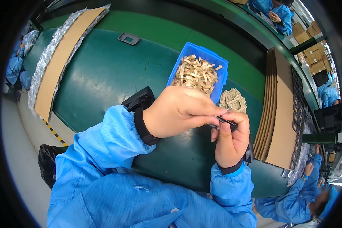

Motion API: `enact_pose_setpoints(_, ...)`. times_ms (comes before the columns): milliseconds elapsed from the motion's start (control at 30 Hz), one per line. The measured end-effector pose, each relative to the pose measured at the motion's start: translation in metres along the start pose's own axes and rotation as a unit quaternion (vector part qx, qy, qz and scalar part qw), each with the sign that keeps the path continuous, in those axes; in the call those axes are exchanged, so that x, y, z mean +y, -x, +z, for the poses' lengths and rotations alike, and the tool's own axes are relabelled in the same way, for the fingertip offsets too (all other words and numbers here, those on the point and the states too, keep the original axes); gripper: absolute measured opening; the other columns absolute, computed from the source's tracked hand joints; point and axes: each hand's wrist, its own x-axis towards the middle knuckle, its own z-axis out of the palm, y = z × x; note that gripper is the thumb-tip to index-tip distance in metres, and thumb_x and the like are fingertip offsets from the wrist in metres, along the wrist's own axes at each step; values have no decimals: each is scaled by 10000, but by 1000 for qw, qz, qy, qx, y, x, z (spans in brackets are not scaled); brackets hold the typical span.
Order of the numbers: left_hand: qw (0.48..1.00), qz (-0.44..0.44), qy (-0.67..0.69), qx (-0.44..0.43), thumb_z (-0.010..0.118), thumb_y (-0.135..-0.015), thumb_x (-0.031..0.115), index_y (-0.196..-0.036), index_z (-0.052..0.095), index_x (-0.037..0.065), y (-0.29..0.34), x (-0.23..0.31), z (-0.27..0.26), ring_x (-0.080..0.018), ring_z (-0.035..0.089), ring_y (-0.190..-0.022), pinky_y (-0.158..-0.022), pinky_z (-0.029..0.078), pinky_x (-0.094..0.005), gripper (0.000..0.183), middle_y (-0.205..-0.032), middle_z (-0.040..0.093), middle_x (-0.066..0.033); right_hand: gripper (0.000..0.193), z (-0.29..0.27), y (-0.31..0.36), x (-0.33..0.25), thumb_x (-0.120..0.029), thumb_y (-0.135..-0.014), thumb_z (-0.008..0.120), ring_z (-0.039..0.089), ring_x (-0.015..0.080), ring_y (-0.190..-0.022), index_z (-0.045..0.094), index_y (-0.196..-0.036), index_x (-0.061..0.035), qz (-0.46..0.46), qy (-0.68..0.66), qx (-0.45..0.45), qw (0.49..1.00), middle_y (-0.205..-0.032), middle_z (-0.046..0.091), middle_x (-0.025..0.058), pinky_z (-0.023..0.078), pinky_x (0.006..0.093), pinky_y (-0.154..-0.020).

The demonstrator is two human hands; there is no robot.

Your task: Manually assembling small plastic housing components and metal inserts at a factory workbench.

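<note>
Over the near right of the table, my two hands meet at a small black plastic part [229, 124]. My right hand [231, 141] grips it between thumb and curled fingers. From the left, my left hand [174, 111] is closed in a pinch on the part's near end, fingertips touching the right hand's. Much of the part is covered by fingers, so its full shape is hidden. Just beyond the hands stands a blue bin [225, 76] with many crumpled tan paper strips [195, 74]. Beside it on the right lies a heap of pale strips [233, 100].
A dark rectangular frame [129, 38] lies on the green table [102, 79] at the far side. Cardboard with plastic wrap [66, 57] lies along the left. Stacked cardboard sheets [281, 110] and a column of black frames [298, 117] stand at right. Co-workers in blue [296, 201] sit nearby.
</note>
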Motion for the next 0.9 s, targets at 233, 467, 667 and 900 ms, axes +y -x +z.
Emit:
enact_pose_setpoints(233,999,33,-25,4,803,-771,-10,-1143,745,67,2,-2,1,-230,729,-819,-713,577,-309,384,-917,744,-97,104,1,0,3,-68,-1020,549,526,95,-670,534,-1111,-18,-41,3,-4,999,-938,552,80,440,222,-593)
enact_pose_setpoints(467,996,64,-56,17,805,-755,1,-1148,741,77,3,-3,3,-219,717,-821,-706,572,-304,406,-929,742,-69,85,0,1,7,-50,-1016,548,519,93,-658,539,-1097,-23,-65,17,0,998,-923,558,81,438,221,-588)
enact_pose_setpoints(667,995,83,-57,24,796,-766,-3,-1129,741,62,3,-3,5,-220,717,-813,-688,566,-308,374,-915,740,-73,77,0,2,8,-41,-1014,546,516,89,-655,543,-1089,-23,-75,29,2,997,-915,563,78,433,218,-587)
enact_pose_setpoints(900,991,20,-134,22,754,-821,12,-1067,747,58,8,-2,14,-266,725,-751,-656,565,-326,250,-845,739,-104,131,5,1,2,-145,-1047,537,533,93,-610,544,-1101,-26,52,-7,61,997,-837,568,55,455,221,-544)
